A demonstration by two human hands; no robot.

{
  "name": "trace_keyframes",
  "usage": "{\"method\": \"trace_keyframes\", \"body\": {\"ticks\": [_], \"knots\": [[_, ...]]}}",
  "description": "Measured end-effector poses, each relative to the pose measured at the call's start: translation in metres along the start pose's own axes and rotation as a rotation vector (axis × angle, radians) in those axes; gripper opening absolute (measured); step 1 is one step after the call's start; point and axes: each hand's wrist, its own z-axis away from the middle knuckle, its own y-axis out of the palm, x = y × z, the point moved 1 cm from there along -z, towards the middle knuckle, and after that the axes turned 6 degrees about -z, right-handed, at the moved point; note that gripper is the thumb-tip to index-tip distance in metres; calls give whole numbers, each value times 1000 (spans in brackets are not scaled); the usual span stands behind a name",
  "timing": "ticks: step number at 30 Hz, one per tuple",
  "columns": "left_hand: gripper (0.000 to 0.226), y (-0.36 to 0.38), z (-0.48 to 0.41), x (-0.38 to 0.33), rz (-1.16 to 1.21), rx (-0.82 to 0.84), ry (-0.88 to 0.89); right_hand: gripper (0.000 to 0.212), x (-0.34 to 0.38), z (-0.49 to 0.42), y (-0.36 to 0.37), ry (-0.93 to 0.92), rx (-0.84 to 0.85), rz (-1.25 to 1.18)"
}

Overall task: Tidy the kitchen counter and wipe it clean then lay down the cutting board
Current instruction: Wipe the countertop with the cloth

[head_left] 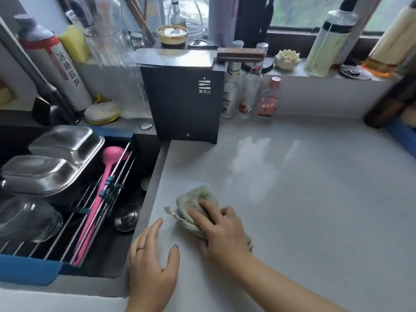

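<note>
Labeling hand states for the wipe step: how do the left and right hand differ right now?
The right hand presses down on the green cloth, fingers curled over it; the left hand holds nothing, lying flat and spread on the counter. The left hand sits at the counter edge by the sink; the right hand is further in. A ring shows on the left hand only. Both are bare and rest on the counter.

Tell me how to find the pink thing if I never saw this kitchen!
Look left of the grey counter to the dark sink. A wire drying rack lies across it, holding steel trays and a glass bowl. The pink utensil lies along the rack's right side, long and thin, the only bright pink thing there.
</note>
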Motion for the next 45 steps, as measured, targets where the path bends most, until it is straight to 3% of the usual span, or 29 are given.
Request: {"method": "trace_keyframes", "body": {"ticks": [3, 11, 16, 23, 27, 31, 36, 39, 42, 45], "knots": [[80, 12, 0, -15, -60, 46, 97, 52, -8, 36, -10, 65, -59, 20], [73, 76, 24, -88, -103, 180, 343, 50, -77, 103, -57, 346, -234, 163], [76, 128, 54, -141, -114, 275, 460, 64, -156, 147, -104, 589, -250, 261], [68, 206, 99, -217, -193, 256, 627, 54, -305, 229, -176, 883, -314, 261], [69, 236, 120, -251, -213, 235, 628, 53, -382, 274, -212, 985, -400, 288], [66, 251, 132, -276, -245, 239, 654, 52, -432, 296, -239, 1041, -384, 291], [60, 258, 134, -292, -187, 336, 708, 54, -436, 294, -250, 1030, -358, 235], [58, 257, 132, -292, -46, 400, 710, 58, -398, 300, -248, 1052, -564, 159], [46, 251, 134, -282, 42, 502, 659, 44, -340, 320, -232, 1022, -853, -30], [42, 245, 139, -266, 82, 619, 732, 32, -280, 354, -207, 1109, -927, -272]]}}
